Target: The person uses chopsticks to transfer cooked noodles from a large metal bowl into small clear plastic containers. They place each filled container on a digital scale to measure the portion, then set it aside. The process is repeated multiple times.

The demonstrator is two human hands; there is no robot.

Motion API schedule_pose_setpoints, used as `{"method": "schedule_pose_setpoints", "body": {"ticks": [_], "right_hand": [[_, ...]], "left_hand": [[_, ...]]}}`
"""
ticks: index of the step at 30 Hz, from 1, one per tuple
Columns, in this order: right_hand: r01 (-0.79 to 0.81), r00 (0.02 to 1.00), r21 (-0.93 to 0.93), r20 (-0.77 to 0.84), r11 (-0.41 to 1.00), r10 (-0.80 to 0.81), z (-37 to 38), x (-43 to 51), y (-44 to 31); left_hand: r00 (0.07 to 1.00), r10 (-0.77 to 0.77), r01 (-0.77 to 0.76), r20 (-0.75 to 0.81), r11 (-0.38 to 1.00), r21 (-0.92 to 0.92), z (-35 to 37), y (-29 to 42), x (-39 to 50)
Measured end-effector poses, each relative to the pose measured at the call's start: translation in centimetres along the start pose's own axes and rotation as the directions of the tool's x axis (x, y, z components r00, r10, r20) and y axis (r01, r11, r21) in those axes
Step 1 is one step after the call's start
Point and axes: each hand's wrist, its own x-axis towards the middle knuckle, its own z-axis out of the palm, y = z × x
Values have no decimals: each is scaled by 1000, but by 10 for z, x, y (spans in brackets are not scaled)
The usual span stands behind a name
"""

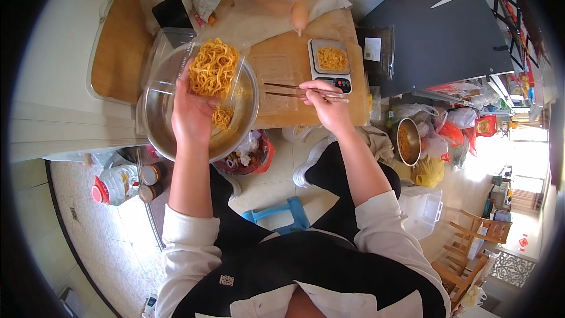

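Note:
My left hand (194, 112) holds a clear plastic container with its hinged lid folded back, and yellow noodles (215, 68) fill it. Below the container is a wide stainless steel bowl (161, 130), where a small clump of noodles (223, 117) lies. In my right hand (324, 106) is a pair of chopsticks (282, 89), their tips pointing left over the wooden table, apart and with nothing between them. Just beyond that hand stands a digital kitchen scale (312, 73) with a clear tray of noodles (332, 58) on top.
A squeeze bottle (299, 13) lies on a cloth at the table's back. Clear plastic containers (276, 77) rest on the wooden tabletop (273, 119). A waste basin (260, 159) and a blue stool (295, 216) are on the floor. Right, a metal bowl (408, 141) contains more noodles.

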Motion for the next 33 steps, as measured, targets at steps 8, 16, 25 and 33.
{"method": "schedule_pose_setpoints", "body": {"ticks": [8,16,25,33], "right_hand": [[-26,999,19,22,999,25,-10,-13,-17],[41,999,100,-33,994,-38,-27,-16,-32],[220,904,220,-413,950,-114,-94,-18,-46],[249,837,434,-546,866,33,-137,-36,-21]], "left_hand": [[1000,8,-7,17,999,-48,0,-3,1],[1000,8,-8,6,999,-36,1,-2,0],[1000,12,-11,15,996,-89,4,0,-1],[1000,1,0,27,1000,-18,2,-7,2]]}}
